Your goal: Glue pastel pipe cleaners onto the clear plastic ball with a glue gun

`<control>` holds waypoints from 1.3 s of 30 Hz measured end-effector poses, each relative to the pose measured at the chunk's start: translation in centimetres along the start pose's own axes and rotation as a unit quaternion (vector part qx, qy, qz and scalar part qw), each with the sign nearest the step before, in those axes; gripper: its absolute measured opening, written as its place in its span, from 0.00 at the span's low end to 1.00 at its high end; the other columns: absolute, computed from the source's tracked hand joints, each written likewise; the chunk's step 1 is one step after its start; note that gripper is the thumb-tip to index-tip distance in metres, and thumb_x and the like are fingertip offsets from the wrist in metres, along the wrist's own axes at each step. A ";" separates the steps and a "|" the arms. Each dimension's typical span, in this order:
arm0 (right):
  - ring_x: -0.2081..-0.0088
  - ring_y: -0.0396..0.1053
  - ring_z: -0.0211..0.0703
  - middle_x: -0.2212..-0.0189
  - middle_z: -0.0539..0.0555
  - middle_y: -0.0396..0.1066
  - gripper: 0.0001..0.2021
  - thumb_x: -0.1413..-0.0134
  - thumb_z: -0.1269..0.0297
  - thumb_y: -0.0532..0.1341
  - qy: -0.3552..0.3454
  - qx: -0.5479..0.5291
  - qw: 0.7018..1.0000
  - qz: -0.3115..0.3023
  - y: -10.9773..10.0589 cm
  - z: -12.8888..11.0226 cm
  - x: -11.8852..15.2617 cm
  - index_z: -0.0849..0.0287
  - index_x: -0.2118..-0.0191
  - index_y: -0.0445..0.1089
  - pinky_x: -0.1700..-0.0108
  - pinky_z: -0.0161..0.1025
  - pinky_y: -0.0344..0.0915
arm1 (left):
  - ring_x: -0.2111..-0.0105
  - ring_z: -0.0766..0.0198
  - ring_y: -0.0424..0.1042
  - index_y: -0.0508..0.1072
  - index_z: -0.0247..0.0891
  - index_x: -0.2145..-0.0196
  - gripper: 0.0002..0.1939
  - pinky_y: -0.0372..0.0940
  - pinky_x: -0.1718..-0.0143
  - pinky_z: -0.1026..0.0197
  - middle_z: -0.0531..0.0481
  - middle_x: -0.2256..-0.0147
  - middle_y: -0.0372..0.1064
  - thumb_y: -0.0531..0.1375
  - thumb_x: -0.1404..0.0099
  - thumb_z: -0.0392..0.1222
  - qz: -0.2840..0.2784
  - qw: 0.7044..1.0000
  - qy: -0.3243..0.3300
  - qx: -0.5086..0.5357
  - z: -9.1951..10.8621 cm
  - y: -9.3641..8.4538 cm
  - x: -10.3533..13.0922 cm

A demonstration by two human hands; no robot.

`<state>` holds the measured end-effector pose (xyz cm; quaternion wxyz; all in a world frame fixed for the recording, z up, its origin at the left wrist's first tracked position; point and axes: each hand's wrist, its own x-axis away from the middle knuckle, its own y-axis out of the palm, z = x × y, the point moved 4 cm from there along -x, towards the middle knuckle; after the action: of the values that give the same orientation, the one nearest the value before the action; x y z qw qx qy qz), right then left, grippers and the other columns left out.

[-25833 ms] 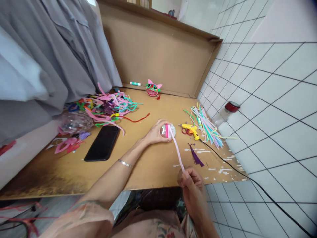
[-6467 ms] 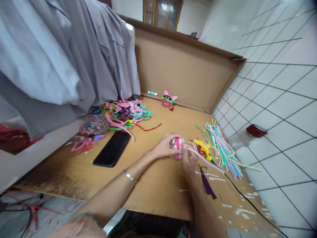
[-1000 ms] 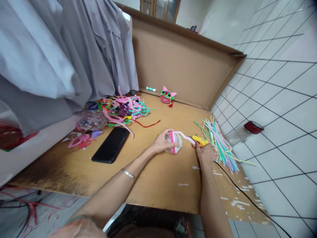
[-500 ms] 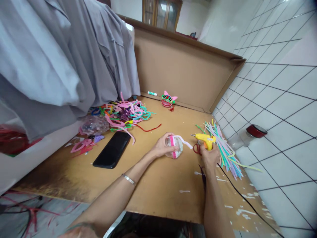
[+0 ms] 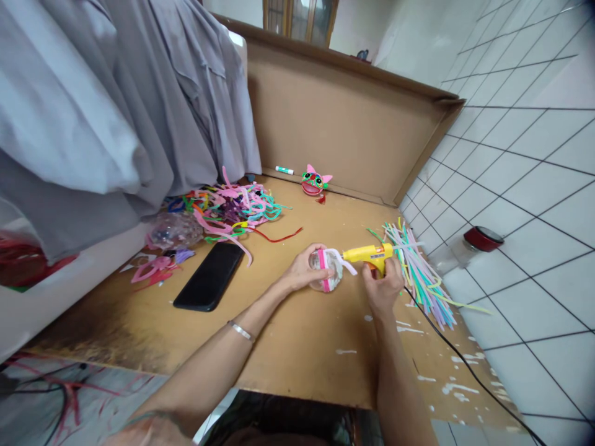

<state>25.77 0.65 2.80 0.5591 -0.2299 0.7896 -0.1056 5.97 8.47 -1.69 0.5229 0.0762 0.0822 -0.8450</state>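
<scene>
Since the earlier frame, the yellow glue gun (image 5: 365, 253) is being brought leftward, closer to the clear ball (image 5: 334, 275). Over the table (image 5: 288, 337), the gun's handle is being gripped by the curled fingers of the right hand (image 5: 385, 290). The ball is being held between the thumb and fingers of the left hand (image 5: 300, 272), to the left of the right hand's grip. The gun's long axis is being held roughly sideways, its nozzle being aimed at the ball and the pale fuzzy strip (image 5: 346, 264); whether contact is being made cannot be told. Beyond, a pink-eared toy (image 5: 313, 182) is being seen near the cardboard (image 5: 339, 118).
</scene>
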 end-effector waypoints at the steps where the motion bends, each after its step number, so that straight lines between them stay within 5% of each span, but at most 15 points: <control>1: 0.68 0.64 0.46 0.73 0.51 0.63 0.07 0.50 0.61 0.58 -0.008 0.005 1.000 0.000 0.0 -0.2 0.1 0.53 0.72 0.58 0.64 0.41 0.63 | 0.66 0.63 0.69 0.67 0.38 0.52 0.32 0.66 0.60 0.61 0.53 0.65 0.70 0.70 0.53 0.50 -0.001 1.000 0.000 -0.005 0.0 0.0 0.0; 39: 0.67 0.65 0.47 0.72 0.53 0.65 0.05 0.48 0.64 0.57 -0.050 0.012 0.999 0.007 0.1 -0.8 0.3 0.53 0.71 0.58 0.63 0.42 0.63 | 0.67 0.65 0.68 0.67 0.38 0.51 0.33 0.64 0.63 0.63 0.53 0.65 0.70 0.70 0.54 0.48 -0.003 1.000 -0.015 -0.022 0.6 0.2 0.2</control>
<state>24.87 0.57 2.82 0.6012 -0.2227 0.7610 -0.0991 6.03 8.10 -1.17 0.5228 0.0519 0.0932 -0.8458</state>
